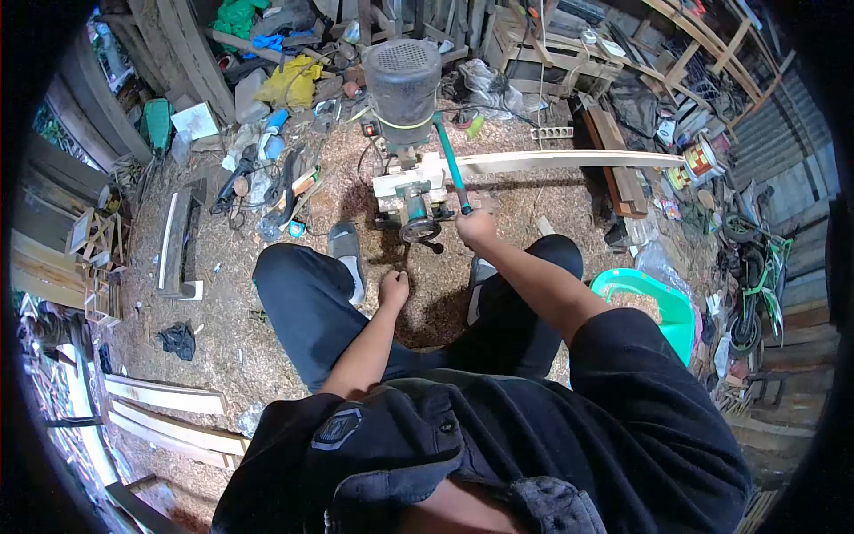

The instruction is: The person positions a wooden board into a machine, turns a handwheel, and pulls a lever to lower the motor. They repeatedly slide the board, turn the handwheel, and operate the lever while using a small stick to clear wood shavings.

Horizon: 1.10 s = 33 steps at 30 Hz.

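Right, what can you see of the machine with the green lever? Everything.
The machine stands upright on the shavings-strewn floor: dark cylindrical housing, metal-looking, vented round cap, yellowish band round its lower part, red switch at the side. Its green lever slants toward the wearer, dark grip in the right hand. Low in front, a handwheel; pale wood lies across its lower part. Can't tell whether it's running.

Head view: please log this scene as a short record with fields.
Right hand: closed on the lever at its dark end
Left hand: curled between the knees, nothing visible in it
Machine: motor on top
Board: long, pale, reaching out to the machine's right
Floor: strewn with shavings
Basin: green, beside the right knee
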### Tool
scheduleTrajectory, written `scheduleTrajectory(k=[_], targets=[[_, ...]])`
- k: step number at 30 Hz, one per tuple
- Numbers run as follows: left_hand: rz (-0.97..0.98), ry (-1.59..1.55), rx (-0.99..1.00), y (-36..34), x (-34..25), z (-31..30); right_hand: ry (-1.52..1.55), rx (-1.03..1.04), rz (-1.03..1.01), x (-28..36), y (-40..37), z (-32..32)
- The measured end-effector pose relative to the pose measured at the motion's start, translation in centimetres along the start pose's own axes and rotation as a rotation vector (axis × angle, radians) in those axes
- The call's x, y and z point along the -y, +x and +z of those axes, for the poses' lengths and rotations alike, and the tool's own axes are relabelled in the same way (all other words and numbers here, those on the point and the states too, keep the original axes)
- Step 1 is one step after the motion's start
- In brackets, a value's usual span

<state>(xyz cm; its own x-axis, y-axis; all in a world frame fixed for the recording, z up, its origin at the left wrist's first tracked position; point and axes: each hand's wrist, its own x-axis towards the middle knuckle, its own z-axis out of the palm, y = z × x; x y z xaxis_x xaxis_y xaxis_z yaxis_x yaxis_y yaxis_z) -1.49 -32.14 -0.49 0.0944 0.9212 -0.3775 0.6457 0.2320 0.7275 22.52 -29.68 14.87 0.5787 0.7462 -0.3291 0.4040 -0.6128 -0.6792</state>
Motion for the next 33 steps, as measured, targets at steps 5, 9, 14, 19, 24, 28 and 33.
scheduleTrajectory(k=[5,9,14,19,24,28,33], targets=[[0.136,-0.036,0.006,-1.6,-1.6,0.0,-0.013,0.04,0.037,-0.2,1.6,0.6],[0.3,0.082,0.031,-2.7,-0.9,0.2,-0.12,0.149,0.164,2.8,-0.1,-1.7],[0.404,0.323,0.172,-2.1,0.1,0.4,-0.177,0.144,0.154,4.2,-1.7,-2.8],[0.219,0.234,0.214,-0.9,0.3,0.5,-0.116,0.075,0.097,0.1,2.1,0.0],[0.038,0.216,0.207,1.2,1.8,1.4,-0.208,-0.042,0.07,-0.6,1.5,1.8],[0.088,0.184,0.105,0.4,0.5,1.0,-0.202,-0.005,0.082,-0.5,1.3,1.5],[0.189,0.238,0.138,-2.3,0.6,0.9,-0.197,-0.025,0.105,-0.3,0.9,1.6]])
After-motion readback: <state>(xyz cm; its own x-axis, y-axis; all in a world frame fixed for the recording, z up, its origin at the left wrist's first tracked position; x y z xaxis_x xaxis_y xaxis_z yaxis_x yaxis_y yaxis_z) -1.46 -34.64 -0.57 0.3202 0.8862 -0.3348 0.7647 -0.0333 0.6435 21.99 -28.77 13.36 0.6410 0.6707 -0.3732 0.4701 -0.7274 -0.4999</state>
